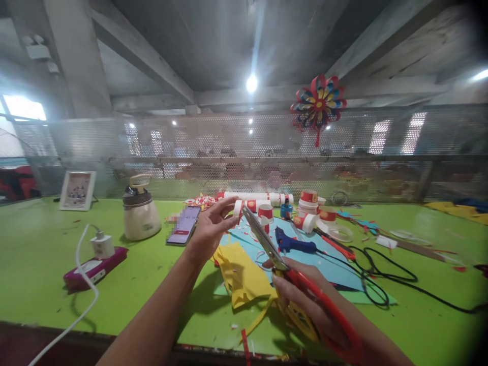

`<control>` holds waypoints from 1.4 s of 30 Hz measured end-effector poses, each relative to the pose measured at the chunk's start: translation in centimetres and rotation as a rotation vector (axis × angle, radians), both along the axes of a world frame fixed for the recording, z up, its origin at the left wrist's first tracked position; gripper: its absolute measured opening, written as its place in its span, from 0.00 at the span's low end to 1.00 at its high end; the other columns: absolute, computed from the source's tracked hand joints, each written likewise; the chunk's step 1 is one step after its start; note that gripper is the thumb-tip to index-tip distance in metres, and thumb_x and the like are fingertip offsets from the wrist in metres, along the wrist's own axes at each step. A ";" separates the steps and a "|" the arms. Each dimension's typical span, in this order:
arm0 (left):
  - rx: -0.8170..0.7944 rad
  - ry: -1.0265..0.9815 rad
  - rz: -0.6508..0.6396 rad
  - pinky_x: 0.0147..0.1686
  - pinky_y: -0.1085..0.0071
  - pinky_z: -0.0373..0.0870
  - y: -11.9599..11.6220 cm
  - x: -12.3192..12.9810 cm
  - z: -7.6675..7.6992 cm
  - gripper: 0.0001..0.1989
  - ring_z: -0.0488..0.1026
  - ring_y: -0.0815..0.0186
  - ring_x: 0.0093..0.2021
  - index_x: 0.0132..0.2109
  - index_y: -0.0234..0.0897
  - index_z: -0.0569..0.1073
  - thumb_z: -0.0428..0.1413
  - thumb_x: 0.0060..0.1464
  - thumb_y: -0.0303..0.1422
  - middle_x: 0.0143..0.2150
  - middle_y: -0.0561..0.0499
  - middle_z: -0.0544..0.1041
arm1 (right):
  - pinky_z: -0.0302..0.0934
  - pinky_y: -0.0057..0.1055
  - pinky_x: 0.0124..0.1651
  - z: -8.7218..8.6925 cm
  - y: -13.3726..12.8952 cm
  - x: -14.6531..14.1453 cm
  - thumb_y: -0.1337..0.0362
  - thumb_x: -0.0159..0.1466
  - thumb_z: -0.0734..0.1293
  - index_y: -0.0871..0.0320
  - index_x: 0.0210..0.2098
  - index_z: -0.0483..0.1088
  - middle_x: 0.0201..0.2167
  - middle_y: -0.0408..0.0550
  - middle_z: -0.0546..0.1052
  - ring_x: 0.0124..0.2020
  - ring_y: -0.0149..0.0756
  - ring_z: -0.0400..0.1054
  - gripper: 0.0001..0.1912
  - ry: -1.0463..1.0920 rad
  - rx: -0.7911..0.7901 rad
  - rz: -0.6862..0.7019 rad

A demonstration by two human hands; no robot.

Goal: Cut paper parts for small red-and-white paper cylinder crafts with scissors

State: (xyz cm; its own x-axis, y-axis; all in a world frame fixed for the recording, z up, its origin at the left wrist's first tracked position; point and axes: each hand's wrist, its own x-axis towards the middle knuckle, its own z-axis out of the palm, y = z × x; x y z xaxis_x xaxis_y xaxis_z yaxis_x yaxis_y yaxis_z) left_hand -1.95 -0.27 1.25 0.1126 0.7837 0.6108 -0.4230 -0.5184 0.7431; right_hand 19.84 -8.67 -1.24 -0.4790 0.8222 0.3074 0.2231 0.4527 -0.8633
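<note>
My left hand (213, 223) is closed on a white and red paper cup (238, 209), pinching it between thumb and fingers. My right hand (301, 290) grips a pair of scissors (267, 241) with red handles, its blades slanting up and left. The blade tips are close to the cup; whether they touch it I cannot tell. Below the hands lies yellow paper (246, 274) with cut strips, partly over light-blue sheets (324, 264). A blue glue gun (293, 241) rests on the blue paper, just beyond my right hand.
Paper cups (308, 203) are piled behind the glue gun, near a tape roll (337, 231). A black cord (375, 277) loops at right. On the left are a phone (185, 226), a beige kettle (141, 216), a purple power strip (95, 269) and a picture frame (77, 190).
</note>
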 end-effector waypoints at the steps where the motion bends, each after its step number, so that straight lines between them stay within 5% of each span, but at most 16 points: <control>1: 0.015 0.006 0.003 0.46 0.67 0.68 0.0 0.0 0.0 0.20 0.73 0.60 0.47 0.48 0.37 0.77 0.65 0.44 0.25 0.46 0.44 0.79 | 0.61 0.33 0.36 0.0 0.1 -0.2 0.56 0.67 0.61 0.57 0.38 0.69 0.33 0.47 0.73 0.33 0.38 0.64 0.11 -0.072 0.066 -0.035; 9: 0.020 -0.011 0.005 0.47 0.64 0.68 -0.1 0.0 0.0 0.24 0.74 0.62 0.43 0.49 0.39 0.77 0.66 0.42 0.25 0.43 0.46 0.79 | 0.58 0.29 0.30 -1.3 0.8 -1.2 0.59 0.67 0.60 0.56 0.39 0.69 0.27 0.44 0.73 0.27 0.35 0.65 0.09 -0.262 0.431 -0.239; 22: 0.069 0.020 0.103 0.47 0.68 0.69 -0.1 0.3 -0.1 0.21 0.70 0.61 0.49 0.46 0.39 0.78 0.65 0.42 0.24 0.49 0.46 0.75 | 0.58 0.29 0.32 -1.7 0.8 -1.1 0.61 0.68 0.59 0.56 0.41 0.70 0.29 0.47 0.74 0.29 0.38 0.66 0.09 -0.246 0.459 -0.270; 29: 0.118 0.020 0.122 0.45 0.69 0.70 -0.1 0.4 -0.1 0.20 0.69 0.62 0.49 0.45 0.40 0.79 0.65 0.42 0.24 0.49 0.47 0.72 | 0.58 0.32 0.36 -1.5 0.8 -1.2 0.63 0.67 0.61 0.56 0.30 0.67 0.30 0.48 0.75 0.35 0.42 0.68 0.08 -0.207 0.411 -0.283; 42: 0.119 0.057 0.109 0.47 0.68 0.71 0.4 0.0 -0.5 0.21 0.70 0.63 0.49 0.46 0.42 0.78 0.66 0.42 0.25 0.51 0.47 0.71 | 0.59 0.33 0.35 -2.3 1.1 -1.1 0.69 0.62 0.62 0.59 0.34 0.70 0.31 0.49 0.76 0.31 0.40 0.67 0.05 -0.271 0.483 -0.348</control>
